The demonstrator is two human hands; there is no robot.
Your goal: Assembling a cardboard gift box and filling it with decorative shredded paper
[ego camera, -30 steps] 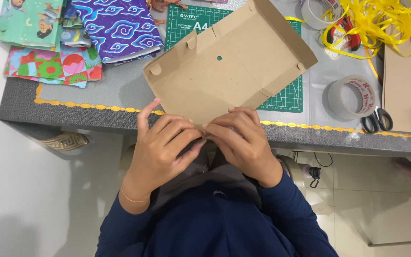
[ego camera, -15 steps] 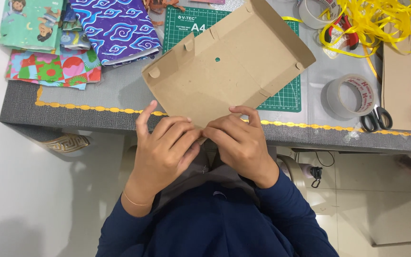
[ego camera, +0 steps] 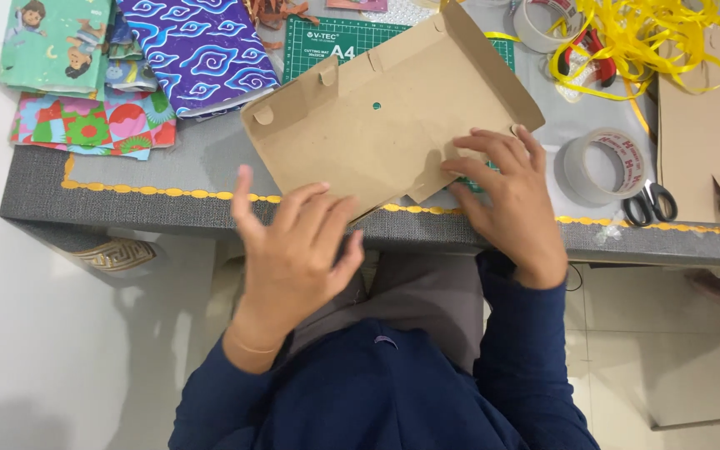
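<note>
A flat, unfolded brown cardboard box blank [ego camera: 381,125] lies tilted on the grey table, over a green cutting mat; it has small round tabs along its upper left edge and a raised flap on the right. A second plain brown cardboard piece [ego camera: 710,125] lies at the table's right end, with a small folded flap at its lower corner. The wide roll of tape [ego camera: 603,166] between them carries a round white core label with red print. No signs or screens show.
</note>
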